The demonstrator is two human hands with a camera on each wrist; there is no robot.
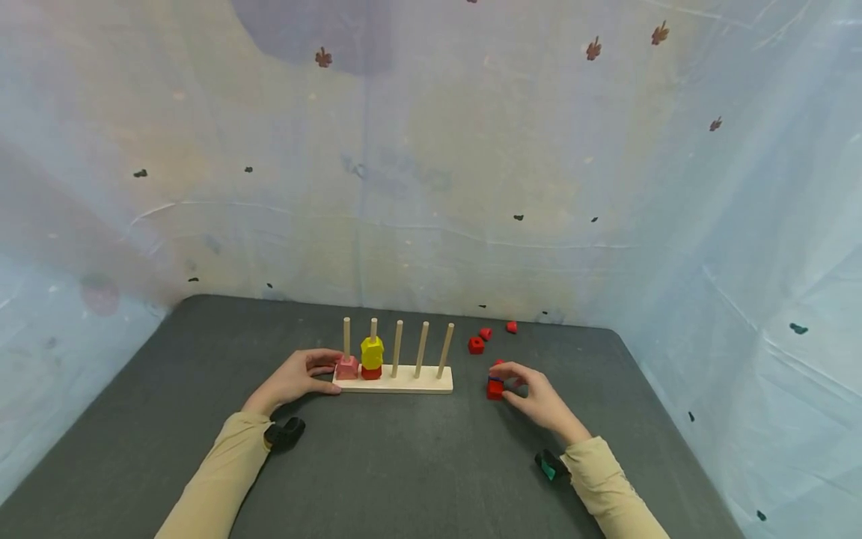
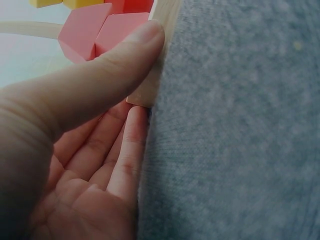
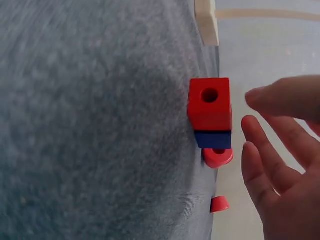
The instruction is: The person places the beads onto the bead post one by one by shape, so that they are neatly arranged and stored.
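Note:
On the left, a wooden peg stand with several upright pegs lies on the dark table. My left hand holds its left end, the thumb along the front edge and the fingers round the end. Pink blocks sit on the leftmost peg. The second peg bears yellow blocks above a red block. To the right, my right hand hovers beside a red cube with a hole, its fingers spread and apart from it. A blue block shows just past that cube.
Beyond the right hand lie another red cube and two small rounded red pieces, one nearer and one farther back. A patterned sheet hangs behind the table and along its sides.

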